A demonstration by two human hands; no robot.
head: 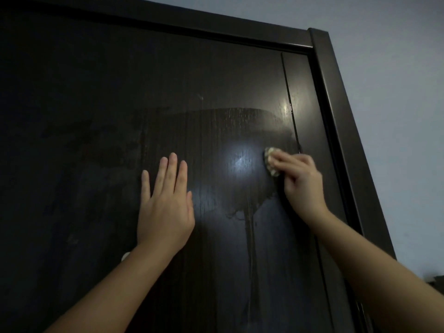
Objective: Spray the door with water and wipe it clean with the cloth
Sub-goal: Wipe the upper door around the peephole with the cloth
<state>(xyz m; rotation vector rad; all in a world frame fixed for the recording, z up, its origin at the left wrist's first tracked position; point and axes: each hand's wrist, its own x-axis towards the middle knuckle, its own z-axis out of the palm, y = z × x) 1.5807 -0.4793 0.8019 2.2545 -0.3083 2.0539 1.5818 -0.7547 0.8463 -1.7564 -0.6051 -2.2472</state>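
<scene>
The dark wood-grain door (101, 97) fills most of the view, set in a dark frame (336, 97) with a pale wall (396, 68) to the right. The left hand (165, 200) lies flat against the door, fingers straight and together, holding nothing. The right hand (300, 181) presses a small pale cloth (271, 162) against the door near a vertical groove (289, 102), fingers curled over it, the cloth showing only beyond the fingertips. A wet patch (216, 131) spreads between and above the hands, with what looks like a thin run (251, 236) trailing down.
</scene>
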